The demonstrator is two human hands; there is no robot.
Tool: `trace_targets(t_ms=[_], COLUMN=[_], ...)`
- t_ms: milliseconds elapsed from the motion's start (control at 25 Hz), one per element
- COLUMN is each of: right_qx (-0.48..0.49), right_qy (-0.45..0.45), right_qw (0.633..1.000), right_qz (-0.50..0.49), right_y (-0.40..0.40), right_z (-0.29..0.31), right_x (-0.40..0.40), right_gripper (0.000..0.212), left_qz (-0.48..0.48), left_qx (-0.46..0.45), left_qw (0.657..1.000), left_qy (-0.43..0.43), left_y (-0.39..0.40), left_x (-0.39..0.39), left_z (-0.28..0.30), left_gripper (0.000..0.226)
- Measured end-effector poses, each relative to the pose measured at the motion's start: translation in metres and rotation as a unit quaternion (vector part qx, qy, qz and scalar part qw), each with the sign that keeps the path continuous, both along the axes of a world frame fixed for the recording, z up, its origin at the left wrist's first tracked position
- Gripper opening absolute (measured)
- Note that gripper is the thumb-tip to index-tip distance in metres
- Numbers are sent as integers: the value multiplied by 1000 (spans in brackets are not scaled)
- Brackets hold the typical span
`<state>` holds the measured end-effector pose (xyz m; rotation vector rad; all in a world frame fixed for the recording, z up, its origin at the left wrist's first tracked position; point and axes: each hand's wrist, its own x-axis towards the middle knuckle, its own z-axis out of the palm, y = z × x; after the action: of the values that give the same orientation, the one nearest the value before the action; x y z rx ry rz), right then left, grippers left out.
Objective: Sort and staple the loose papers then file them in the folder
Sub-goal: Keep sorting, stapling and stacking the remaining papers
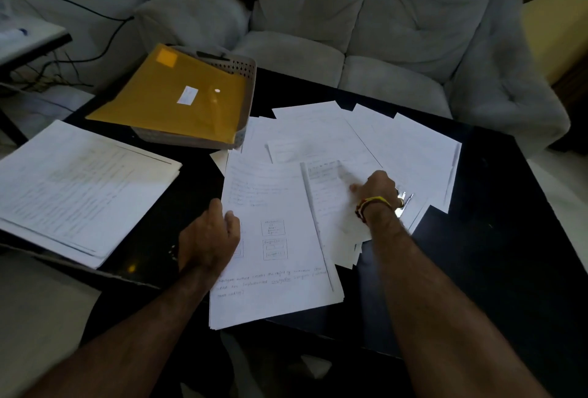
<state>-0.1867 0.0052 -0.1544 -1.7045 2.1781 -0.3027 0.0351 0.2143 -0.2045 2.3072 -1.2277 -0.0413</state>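
Loose white papers (366,136) lie fanned over the middle of the black table (496,238). A nearer sheet with handwriting and boxed diagrams (276,257) tops a small stack in front of me. My left hand (206,238) rests flat on its left edge, fingers spread. My right hand (375,190), blurred, presses on a sheet (324,194) just right of it, fingers on the paper. A shiny metal stapler (403,202) peeks out beside my right wrist. A yellow folder (178,95) lies across a grey tray (245,79) at back left.
A thick pile of printed papers (73,187) sits at the table's left end. A grey sofa (366,25) stands right behind the table. A small side table (28,41) and cables (95,15) are at far left.
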Motion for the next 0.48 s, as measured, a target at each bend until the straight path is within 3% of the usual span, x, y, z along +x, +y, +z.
trace_targets(t_ms=[80,240,400,480], right_qx=[-57,-50,-179,-242], right_qy=[-82,-318,-295,-336], right_qw=[995,941,938,910], right_qz=[-16,-106,-34,29], right_y=[9,17,26,35], right_z=[1,27,92,124], right_x=[-3,-11,-15,-9], right_gripper=[32,50,15,12], left_qz=[3,10,13,14], left_qx=[6,12,2,-13], left_qw=[1000,1000,1000,998], left_qy=[-5,-9,27,62], left_y=[1,3,4,3], left_x=[0,0,3,6], left_z=[2,8,6,5], left_gripper=[17,17,18,19])
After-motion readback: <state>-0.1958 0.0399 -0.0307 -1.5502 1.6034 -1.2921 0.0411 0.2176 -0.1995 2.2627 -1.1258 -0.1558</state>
